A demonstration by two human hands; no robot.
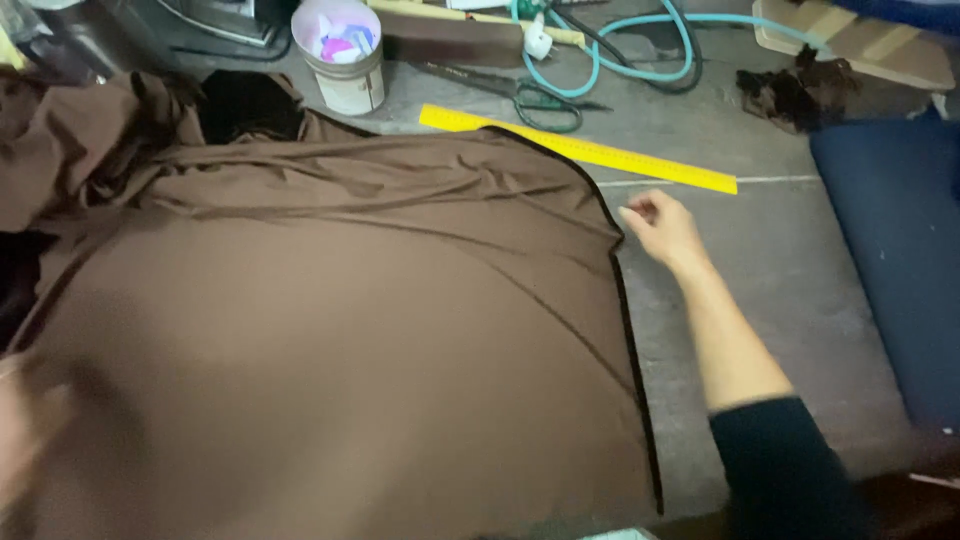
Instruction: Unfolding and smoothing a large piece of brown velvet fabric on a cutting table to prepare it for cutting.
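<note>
Our right hand (662, 228), fingers loosely curled, pinches the brown cloth (340, 330) edge (likely tugging it flat); left hand (25, 430) blurred, grip untellable.

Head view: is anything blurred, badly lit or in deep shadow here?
Head view: the left hand at the frame's lower left edge is smeared by motion blur; the right hand, brown fabric and yellow ruler read sharp enough; the upper left corner sinks into dark shadow; no strong glare.
</note>
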